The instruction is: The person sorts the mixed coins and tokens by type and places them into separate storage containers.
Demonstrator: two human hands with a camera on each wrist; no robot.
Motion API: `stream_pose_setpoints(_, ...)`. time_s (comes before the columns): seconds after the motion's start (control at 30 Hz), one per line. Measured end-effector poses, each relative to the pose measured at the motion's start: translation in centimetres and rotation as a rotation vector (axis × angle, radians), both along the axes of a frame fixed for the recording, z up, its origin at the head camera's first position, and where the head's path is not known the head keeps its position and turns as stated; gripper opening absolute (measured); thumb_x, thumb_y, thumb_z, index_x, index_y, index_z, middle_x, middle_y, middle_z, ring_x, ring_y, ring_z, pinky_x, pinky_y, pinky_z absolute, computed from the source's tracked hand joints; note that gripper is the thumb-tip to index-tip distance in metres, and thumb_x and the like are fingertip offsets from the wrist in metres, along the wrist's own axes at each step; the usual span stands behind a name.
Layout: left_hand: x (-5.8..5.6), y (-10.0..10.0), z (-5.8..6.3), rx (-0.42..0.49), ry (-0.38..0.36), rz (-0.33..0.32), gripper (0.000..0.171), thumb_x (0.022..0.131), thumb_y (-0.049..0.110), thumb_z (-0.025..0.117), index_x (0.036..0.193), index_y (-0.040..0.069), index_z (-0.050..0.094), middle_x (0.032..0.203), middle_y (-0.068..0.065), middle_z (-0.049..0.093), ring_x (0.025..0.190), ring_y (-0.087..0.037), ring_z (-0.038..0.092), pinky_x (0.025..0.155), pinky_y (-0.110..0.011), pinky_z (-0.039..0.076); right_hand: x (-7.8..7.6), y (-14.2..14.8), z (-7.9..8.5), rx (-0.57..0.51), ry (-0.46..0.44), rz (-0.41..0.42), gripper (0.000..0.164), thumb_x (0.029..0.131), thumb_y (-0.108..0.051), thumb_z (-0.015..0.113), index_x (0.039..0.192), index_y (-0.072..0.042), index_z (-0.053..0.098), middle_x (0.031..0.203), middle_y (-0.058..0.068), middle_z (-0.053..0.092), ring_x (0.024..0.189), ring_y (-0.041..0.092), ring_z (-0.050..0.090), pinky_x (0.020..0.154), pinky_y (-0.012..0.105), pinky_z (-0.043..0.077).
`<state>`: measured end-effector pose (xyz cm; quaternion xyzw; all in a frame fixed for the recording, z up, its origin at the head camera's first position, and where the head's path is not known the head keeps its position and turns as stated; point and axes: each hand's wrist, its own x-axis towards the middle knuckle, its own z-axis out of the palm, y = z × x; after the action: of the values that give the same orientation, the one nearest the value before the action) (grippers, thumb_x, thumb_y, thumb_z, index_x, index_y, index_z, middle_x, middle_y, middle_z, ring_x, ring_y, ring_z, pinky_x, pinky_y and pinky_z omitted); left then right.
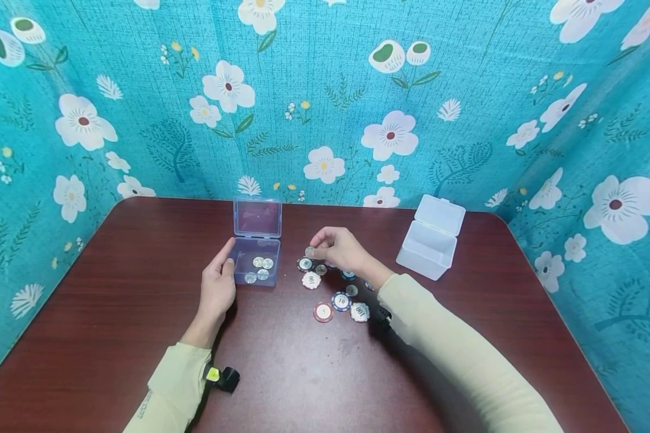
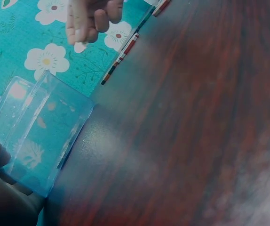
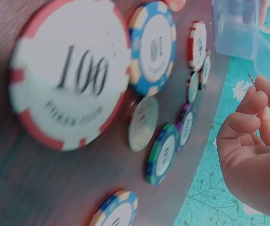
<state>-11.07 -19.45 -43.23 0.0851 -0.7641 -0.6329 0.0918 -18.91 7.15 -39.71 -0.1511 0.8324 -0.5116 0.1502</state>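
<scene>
A clear blue-tinted plastic box (image 1: 251, 279) stands on the table with its lid (image 1: 257, 218) raised at the back. Several silver coins (image 1: 262, 274) lie inside it. My left hand (image 1: 218, 288) holds the box at its left side, thumb near the front corner; in the left wrist view that thumb (image 2: 1, 155) lies against the plastic. To the right of the box, my right hand (image 1: 342, 249) pinches a coin (image 1: 310, 251) between thumb and fingertips, above the scattered chips. In the right wrist view the coin shows edge-on, a thin sliver at the fingertips.
Poker chips lie about the middle of the table, among them a red one (image 1: 323, 312), a blue 10 (image 1: 342, 301) and a white 100 (image 1: 360, 312). Loose coins (image 1: 352, 290) lie between them. A frosted white box (image 1: 424, 255) with its lid up stands at the back right.
</scene>
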Motion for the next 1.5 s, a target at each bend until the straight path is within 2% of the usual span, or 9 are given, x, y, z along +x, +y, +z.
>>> stream_pose_setpoints(0.13,0.0,0.0,0.0,0.001,0.001,0.000,0.048,0.107,0.004,0.036,0.154,0.014,0.042,0.158,0.000,0.038,0.145,-0.010,0.025,0.120,-0.038,0.021,0.2,-0.6,0.7,-0.036,-0.029,0.007,0.014,0.091,-0.014,0.076,0.100,-0.007,0.068,0.082,0.011,0.067,0.072,0.034,0.060,0.063,0.041,0.054)
stream_pose_setpoints(0.23,0.0,0.1,0.0,-0.001,0.001,-0.001,0.048,0.108,0.005,0.037,0.154,0.016,0.043,0.158,0.000,0.039,0.142,-0.010,0.029,0.118,-0.036,0.023,0.3,-1.2,1.2,-0.069,-0.055,0.009,0.013,0.091,-0.013,0.075,0.100,-0.006,0.068,0.088,0.021,0.068,0.076,0.044,0.059,0.066,0.048,0.054)
stream_pose_setpoints(0.37,0.0,0.1,0.0,-0.002,-0.002,-0.006,0.048,0.108,0.006,0.035,0.155,0.016,0.041,0.159,0.001,0.037,0.132,-0.015,0.035,0.108,-0.035,0.028,0.4,-2.0,1.7,-0.098,-0.065,0.006,0.012,0.091,-0.012,0.075,0.099,-0.006,0.068,0.093,0.028,0.067,0.076,0.049,0.057,0.061,0.040,0.052)
stream_pose_setpoints(0.6,0.0,0.0,0.0,0.004,-0.004,-0.005,0.048,0.108,0.006,0.035,0.155,0.015,0.041,0.159,0.002,0.036,0.130,-0.018,0.035,0.106,-0.036,0.028,0.7,-3.2,2.3,-0.145,-0.070,-0.004,0.012,0.090,-0.009,0.075,0.099,-0.004,0.068,0.082,0.018,0.066,0.061,0.029,0.054,0.049,0.027,0.043)
stream_pose_setpoints(0.7,-0.1,0.1,0.0,0.006,-0.011,-0.004,0.048,0.108,0.006,0.035,0.155,0.015,0.041,0.159,0.002,0.036,0.127,-0.020,0.037,0.102,-0.035,0.028,0.7,-3.8,2.3,-0.174,-0.097,-0.015,0.012,0.090,-0.007,0.075,0.100,-0.003,0.069,0.082,0.020,0.065,0.058,0.023,0.050,0.047,0.023,0.039)
stream_pose_setpoints(0.93,0.1,0.1,0.1,0.006,-0.019,-0.003,0.048,0.109,0.007,0.035,0.155,0.018,0.041,0.159,0.004,0.036,0.096,-0.026,0.039,0.098,-0.033,0.029,0.6,-5.0,2.2,-0.212,-0.114,-0.012,0.013,0.089,-0.004,0.075,0.101,-0.002,0.069,0.090,0.024,0.069,0.056,0.018,0.051,0.046,0.022,0.041)
stream_pose_setpoints(1.13,0.0,0.1,0.0,0.004,-0.009,-0.005,0.048,0.108,0.006,0.035,0.155,0.018,0.041,0.159,0.001,0.036,0.125,-0.022,0.037,0.099,-0.035,0.028,0.8,-5.9,2.4,-0.233,-0.118,0.010,0.012,0.091,-0.003,0.072,0.102,0.000,0.069,0.083,0.016,0.069,0.055,0.015,0.053,0.047,0.023,0.041)
stream_pose_setpoints(1.3,0.1,0.1,0.1,0.000,-0.024,-0.002,0.049,0.108,0.006,0.036,0.155,0.018,0.041,0.159,0.002,0.036,0.124,-0.022,0.038,0.099,-0.035,0.029,1.0,-6.3,2.6,-0.224,-0.115,0.038,0.011,0.093,-0.003,0.070,0.103,0.002,0.070,0.077,0.005,0.067,0.057,0.016,0.053,0.045,0.023,0.039)
stream_pose_setpoints(1.5,0.1,0.1,0.1,-0.002,-0.017,-0.010,0.049,0.108,0.005,0.035,0.155,0.016,0.041,0.159,0.001,0.036,0.122,-0.025,0.039,0.101,-0.036,0.029,1.3,-7.0,2.6,-0.241,-0.127,0.048,0.008,0.093,-0.001,0.069,0.101,0.001,0.070,0.076,0.005,0.066,0.059,0.024,0.053,0.044,0.023,0.038)
